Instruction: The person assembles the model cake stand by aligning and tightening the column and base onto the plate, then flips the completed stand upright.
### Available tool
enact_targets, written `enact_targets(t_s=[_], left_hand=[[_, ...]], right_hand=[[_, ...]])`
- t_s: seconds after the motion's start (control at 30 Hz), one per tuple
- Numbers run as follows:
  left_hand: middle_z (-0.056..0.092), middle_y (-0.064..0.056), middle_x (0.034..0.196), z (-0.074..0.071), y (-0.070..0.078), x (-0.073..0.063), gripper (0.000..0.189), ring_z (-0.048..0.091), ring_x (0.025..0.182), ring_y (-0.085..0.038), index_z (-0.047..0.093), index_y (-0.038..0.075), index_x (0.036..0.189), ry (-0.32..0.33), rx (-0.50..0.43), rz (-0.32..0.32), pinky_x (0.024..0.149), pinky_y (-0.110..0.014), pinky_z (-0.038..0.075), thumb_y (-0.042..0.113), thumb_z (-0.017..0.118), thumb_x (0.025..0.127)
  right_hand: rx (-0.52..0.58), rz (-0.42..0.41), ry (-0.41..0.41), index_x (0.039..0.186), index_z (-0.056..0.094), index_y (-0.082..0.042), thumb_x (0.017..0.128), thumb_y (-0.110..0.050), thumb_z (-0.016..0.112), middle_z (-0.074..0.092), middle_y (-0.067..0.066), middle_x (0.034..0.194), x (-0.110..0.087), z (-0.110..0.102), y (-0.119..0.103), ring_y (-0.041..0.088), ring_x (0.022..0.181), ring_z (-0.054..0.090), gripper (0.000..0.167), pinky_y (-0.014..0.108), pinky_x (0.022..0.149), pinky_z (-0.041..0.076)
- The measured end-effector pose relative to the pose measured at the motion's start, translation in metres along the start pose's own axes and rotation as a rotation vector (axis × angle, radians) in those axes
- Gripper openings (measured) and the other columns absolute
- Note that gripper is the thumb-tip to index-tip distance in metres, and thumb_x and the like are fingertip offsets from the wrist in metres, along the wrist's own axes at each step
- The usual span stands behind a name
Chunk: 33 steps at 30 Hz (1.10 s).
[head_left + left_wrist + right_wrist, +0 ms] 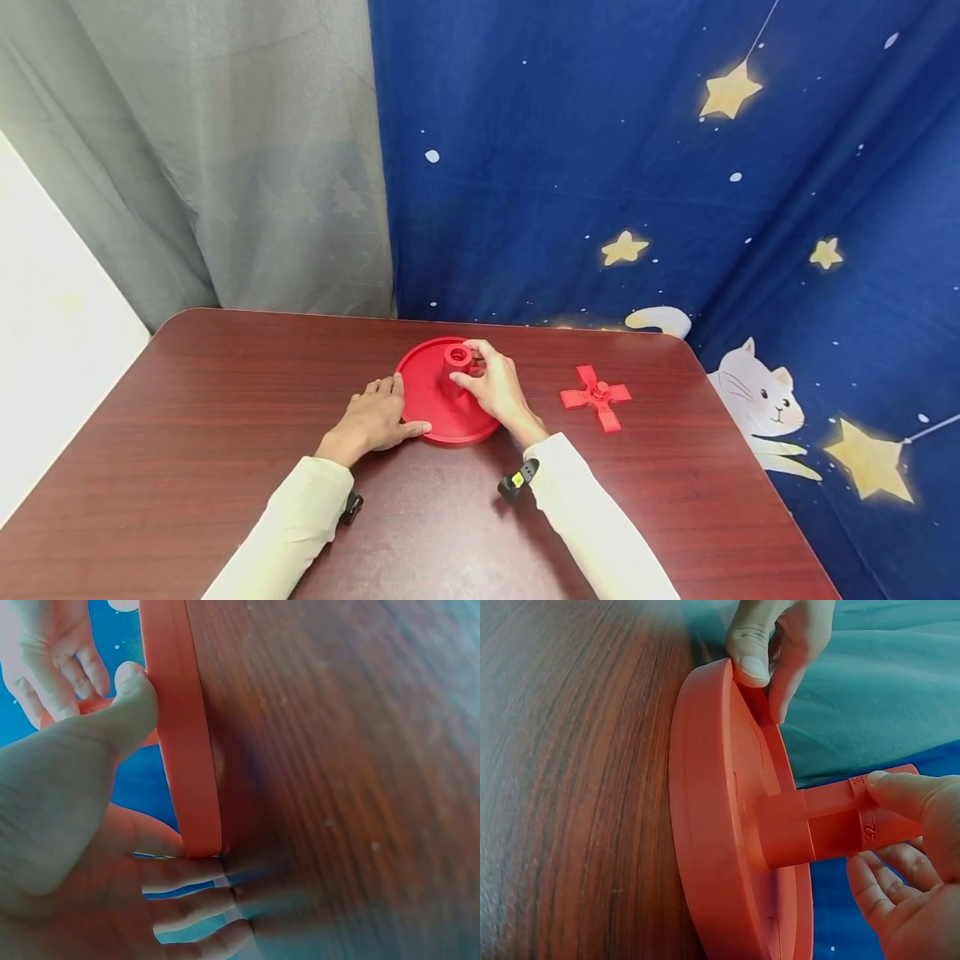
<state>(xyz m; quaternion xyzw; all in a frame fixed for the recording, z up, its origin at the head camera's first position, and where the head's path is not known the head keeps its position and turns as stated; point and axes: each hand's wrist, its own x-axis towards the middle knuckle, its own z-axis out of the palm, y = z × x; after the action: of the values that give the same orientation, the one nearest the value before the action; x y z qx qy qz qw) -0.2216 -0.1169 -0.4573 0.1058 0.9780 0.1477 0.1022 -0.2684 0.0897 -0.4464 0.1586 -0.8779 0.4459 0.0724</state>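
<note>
Column position: the red column rises from about the middle of the red round tray, in front of the person, toward the far edge of the table.
Column axis: near upright, roughly square to the tray floor.
Column-to-grip relation: the column lies to the left of the right hand, which meets its upper part from the side; the lower collar is free of fingers.
Column-to-tray joint: the collar meets the tray floor; whether it is part of the tray or of the column cannot be told.
Right-hand grip: thumb and fingers pinch the column near its top.
Left-hand contact: the left hand touches the tray rim at its left and near side, fingers extended and thumb laid over the edge.
Cross piece position: the red cross piece lies flat on the table, right of the tray and apart from it; the right hand is nearer.
Column form: hollow, open-topped, with recessed sides; a raised "32" shows on the upper band.
Tray form: shallow disc, smooth raised rim.
Cross piece form: four flat arms about a round central stub.
Part material: apparently rigid plastic, matt.
Table surface: reddish-brown wood grain, lightly glossy.
Backdrop: grey curtain beside blue star-printed curtain, both softly folded.
</note>
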Motion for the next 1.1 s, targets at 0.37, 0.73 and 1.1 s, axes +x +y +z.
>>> enact_targets(t_s=[0.37, 0.73, 1.1], left_hand=[[0.041, -0.032, 0.147, -0.001, -0.001, -0.001, 0.101, 0.039, 0.134, -0.049, 0.028, -0.012, 0.149, 0.013, -0.010, 0.005, 0.105, -0.066, 0.035, 0.054, 0.069, 0.086], [0.040, -0.032, 0.147, 0.001, -0.004, 0.000, 0.101, 0.038, 0.135, -0.049, 0.029, -0.011, 0.149, 0.023, -0.030, 0.007, 0.106, -0.066, 0.035, 0.054, 0.071, 0.085], [0.041, -0.032, 0.147, 0.000, -0.002, -0.001, 0.101, 0.038, 0.135, -0.049, 0.029, -0.011, 0.149, 0.024, -0.030, 0.017, 0.106, -0.067, 0.035, 0.055, 0.071, 0.085]], right_hand=[[0.005, -0.010, -0.039, 0.132, 0.057, -0.004, 0.081, -0.010, 0.082, 0.068, 0.016, 0.117, -0.002, -0.003, -0.001, 0.028, 0.102, 0.069, 0.058, 0.036, 0.088, 0.058], [-0.035, -0.038, -0.045, 0.129, 0.060, -0.004, 0.083, -0.010, 0.080, 0.067, 0.017, 0.125, -0.009, -0.040, 0.017, 0.030, 0.114, 0.065, 0.051, 0.045, 0.092, 0.055], [-0.120, 0.033, 0.047, 0.127, 0.060, -0.004, 0.088, -0.006, 0.072, 0.066, 0.016, 0.127, -0.025, -0.094, 0.044, 0.032, 0.119, 0.062, 0.041, 0.050, 0.097, 0.051]])
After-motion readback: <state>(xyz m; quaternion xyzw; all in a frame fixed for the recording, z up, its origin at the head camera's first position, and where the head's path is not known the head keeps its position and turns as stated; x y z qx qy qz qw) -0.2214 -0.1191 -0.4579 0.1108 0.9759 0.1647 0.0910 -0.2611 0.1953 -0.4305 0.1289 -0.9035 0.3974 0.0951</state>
